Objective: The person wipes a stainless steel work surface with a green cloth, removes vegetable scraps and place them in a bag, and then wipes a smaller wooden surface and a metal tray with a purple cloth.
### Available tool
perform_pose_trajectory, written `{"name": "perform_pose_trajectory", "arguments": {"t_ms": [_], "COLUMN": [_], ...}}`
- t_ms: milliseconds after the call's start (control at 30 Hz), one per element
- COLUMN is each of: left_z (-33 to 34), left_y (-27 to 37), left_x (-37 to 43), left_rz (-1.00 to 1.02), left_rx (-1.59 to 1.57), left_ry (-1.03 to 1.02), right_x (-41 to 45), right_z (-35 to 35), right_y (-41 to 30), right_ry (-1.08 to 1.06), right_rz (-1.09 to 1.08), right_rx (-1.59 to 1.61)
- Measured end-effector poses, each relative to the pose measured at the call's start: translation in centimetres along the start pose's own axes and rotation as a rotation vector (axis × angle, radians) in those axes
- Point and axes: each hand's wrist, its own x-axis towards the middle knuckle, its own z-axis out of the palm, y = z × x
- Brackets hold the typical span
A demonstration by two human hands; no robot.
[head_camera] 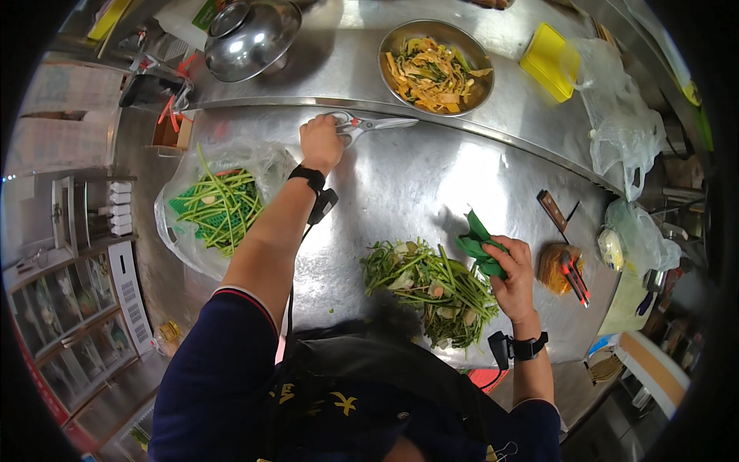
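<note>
My left hand [321, 141] is at the handles of a pair of scissors [375, 125], whose blades point right on the steel worktop [392, 179]; whether its fingers grip them I cannot tell. Green leaves or a green wrapping [479, 245] are pinched in my right hand [511, 271]. Just left of that hand lies a heap of green stems and leaves [433, 289]. Left of my left forearm, an open clear plastic bag [176, 173] holds long green stems [231, 211] over green netting.
On the raised back shelf stand a metal bowl of mixed food [436, 66], an upturned steel bowl [254, 43] and a yellow plastic tray [551, 60]. At right are a wooden-handled tool [552, 211], a red-and-black cutter [574, 280] on a container, and plastic bags [620, 115].
</note>
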Motion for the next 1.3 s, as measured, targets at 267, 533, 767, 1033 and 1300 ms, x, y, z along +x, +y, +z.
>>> {"name": "perform_pose_trajectory", "arguments": {"t_ms": [267,533,767,1033,1300], "left_z": [-0.9,1.5,-2.4,-7.0,-5.4], "left_y": [3.1,10.8,4.9,-2.2,0.1], "left_x": [-3.7,-6.1,-13.5,-26.8,-26.8], "left_rz": [0.209,0.417,0.091,-0.363,-0.388], "left_rx": [-0.095,-0.481,-0.536,-0.597,-0.851], "left_ry": [-0.026,0.064,0.038,-0.296,-0.441], "right_x": [-2.8,3.3,18.3,24.7,9.7], "right_z": [1.2,-0.4,10.4,23.7,20.1], "right_y": [0.8,-2.3,-6.2,-4.4,-4.9], "right_ry": [0.093,0.092,-0.082,-0.099,-0.677], "right_rz": [0.146,0.101,-0.292,-0.164,-0.411], "right_rx": [0.074,0.376,0.347,-0.233,-0.185]}}
